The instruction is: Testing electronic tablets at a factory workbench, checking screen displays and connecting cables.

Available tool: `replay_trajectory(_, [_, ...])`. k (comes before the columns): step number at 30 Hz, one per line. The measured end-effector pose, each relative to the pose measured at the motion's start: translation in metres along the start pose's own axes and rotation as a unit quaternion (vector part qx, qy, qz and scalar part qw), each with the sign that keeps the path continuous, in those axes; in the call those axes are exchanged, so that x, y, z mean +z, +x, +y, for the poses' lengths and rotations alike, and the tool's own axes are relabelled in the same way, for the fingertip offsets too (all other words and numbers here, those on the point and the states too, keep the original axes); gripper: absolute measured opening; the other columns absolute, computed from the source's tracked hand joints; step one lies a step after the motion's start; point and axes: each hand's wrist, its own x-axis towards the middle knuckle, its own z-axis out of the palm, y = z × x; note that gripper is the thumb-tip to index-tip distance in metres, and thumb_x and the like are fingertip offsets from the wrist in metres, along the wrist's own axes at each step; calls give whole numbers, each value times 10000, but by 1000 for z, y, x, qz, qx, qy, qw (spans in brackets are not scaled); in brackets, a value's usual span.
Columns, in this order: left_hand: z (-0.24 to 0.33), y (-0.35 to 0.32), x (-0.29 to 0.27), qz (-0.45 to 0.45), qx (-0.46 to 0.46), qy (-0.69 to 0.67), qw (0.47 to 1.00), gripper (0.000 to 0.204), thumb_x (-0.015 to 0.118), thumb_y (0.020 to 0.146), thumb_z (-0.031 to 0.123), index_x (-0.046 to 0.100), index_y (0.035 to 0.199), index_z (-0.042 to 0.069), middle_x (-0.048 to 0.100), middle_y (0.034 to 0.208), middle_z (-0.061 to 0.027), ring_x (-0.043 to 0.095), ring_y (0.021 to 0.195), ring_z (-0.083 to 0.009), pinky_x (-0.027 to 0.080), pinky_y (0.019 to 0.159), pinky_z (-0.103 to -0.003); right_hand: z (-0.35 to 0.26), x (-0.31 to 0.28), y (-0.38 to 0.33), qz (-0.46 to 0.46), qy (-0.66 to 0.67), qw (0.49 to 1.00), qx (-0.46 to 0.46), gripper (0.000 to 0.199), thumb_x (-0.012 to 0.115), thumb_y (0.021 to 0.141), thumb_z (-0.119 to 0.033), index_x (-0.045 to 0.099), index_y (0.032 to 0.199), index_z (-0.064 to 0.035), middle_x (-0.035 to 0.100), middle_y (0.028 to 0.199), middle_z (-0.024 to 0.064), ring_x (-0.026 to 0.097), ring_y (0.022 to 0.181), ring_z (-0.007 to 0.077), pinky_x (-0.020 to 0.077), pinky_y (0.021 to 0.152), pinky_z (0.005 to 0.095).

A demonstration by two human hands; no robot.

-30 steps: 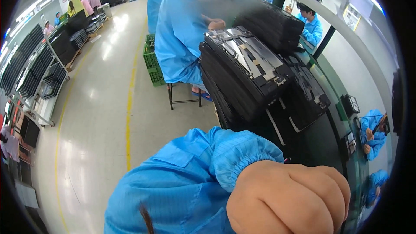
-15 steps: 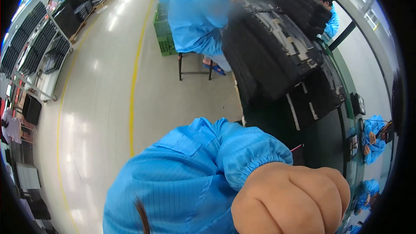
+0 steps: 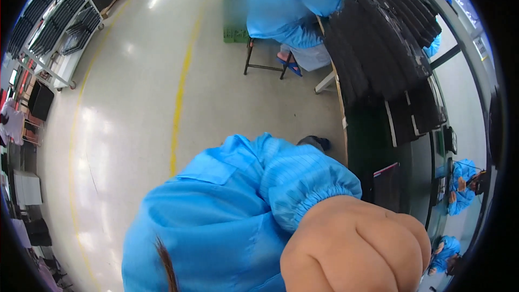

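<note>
My left hand (image 3: 357,249) is raised very close to the camera at the lower right, its back and knuckles filling that corner. The fingers are curled over, and their tips are hidden past the lower edge. Whether anything is in them does not show. A bent arm in a blue sleeve (image 3: 308,178) with a gathered cuff leads to it. Beyond the hand, a dark flat thing with a red and white edge (image 3: 386,184) rests on the green-topped table (image 3: 365,140). My right hand is out of view.
Stacked black trays (image 3: 373,48) cover the table's far part. A co-worker in blue (image 3: 284,5) sits on a stool beside it, near green crates (image 3: 235,13). Left of a yellow floor line (image 3: 181,97) stands a wheeled rack (image 3: 67,32). A dark shoe (image 3: 314,142) shows by the table.
The view has shifted, so the co-worker, trays and table appear farther up and right. More of the flat thing and a dark shoe now show. My left hand stays curled near the camera.
</note>
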Motion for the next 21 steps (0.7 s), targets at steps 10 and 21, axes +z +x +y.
replay_trajectory(10, [47, -16, -118, -256, -96, 261, 926, 169, 572, 709, -9, 482, 828, 70, 458, 822, -76, 485, 743, -203, 457, 634, -354, -5, 58, -8, 94, 579, 796, 148, 366, 521, 871, -331, 489, 1118, -63, 541, 1028, 103, 527, 862, 196, 437, 731, 313])
replay_trajectory(21, [64, -63, -164, -46, -360, 355, 861, 185, 666, 765, 3, 545, 904, 13, 539, 750, 1, 510, 677, -54, 422, 608, -190, 26, 55, -24, 306, 757, 532, 222, 478, 595, 823, -380, 496, 1080, 11, 541, 1034, 137, 518, 954, 245, 437, 842, 330])
